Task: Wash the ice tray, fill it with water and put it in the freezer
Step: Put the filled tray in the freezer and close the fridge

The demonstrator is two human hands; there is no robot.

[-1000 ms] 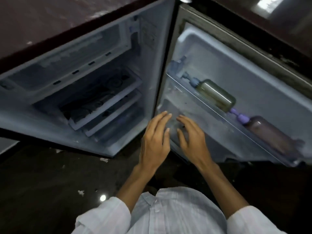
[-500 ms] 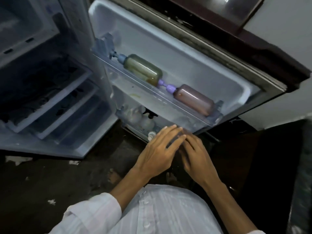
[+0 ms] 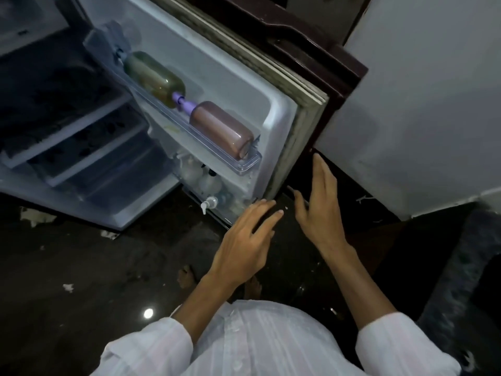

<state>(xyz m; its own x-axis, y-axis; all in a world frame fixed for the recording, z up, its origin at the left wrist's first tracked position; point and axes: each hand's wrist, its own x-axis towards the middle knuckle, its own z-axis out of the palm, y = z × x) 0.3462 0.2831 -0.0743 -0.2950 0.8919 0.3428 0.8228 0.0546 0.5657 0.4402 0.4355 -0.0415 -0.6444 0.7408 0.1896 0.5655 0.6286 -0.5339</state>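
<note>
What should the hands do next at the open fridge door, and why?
Probably close the door: push the right hand against the fridge door's free edge and swing it shut. Both hands are open and empty, the left hand spread beside the door's lower corner, the right raised at its edge. No ice tray shows anywhere, so whether it is already in the freezer cannot be told.
</note>
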